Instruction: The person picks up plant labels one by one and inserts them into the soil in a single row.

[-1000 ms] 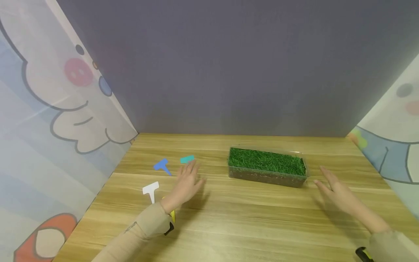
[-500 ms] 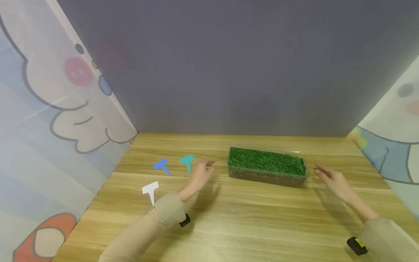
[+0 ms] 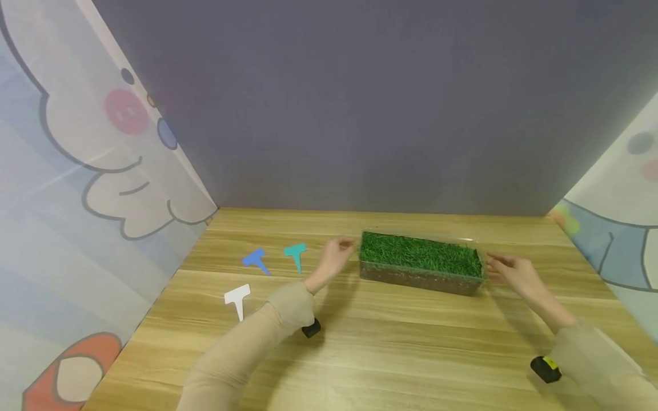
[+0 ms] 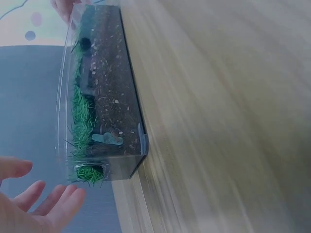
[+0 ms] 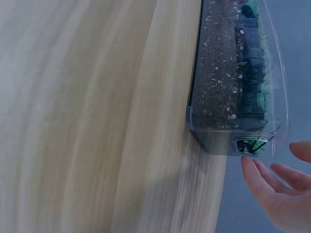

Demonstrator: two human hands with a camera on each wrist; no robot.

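A long clear plastic box (image 3: 418, 279) of dark soil with green grass (image 3: 421, 253) on top stands on the wooden table. My left hand (image 3: 333, 260) is at its left end, fingers loosely bent. In the left wrist view, the fingertips of that hand (image 4: 46, 208) sit close to the end wall beside a cutout. My right hand (image 3: 520, 278) is at the opposite end, thumb apart from the fingers. The right wrist view has this hand (image 5: 279, 191) with a fingertip just at the box's end; whether it touches I cannot tell. Neither hand grips the box.
Left of the box lie T-shaped plant labels: a teal label (image 3: 295, 251), a blue label (image 3: 255, 260) and a white label (image 3: 237, 297). A grey panel (image 3: 360, 114) stands behind the table (image 3: 390, 354), with printed cloths (image 3: 61, 228) at the sides.
My left hand has moved right, from over the teal label to the box's left end. My right hand has come left to the other end. The box has not moved.
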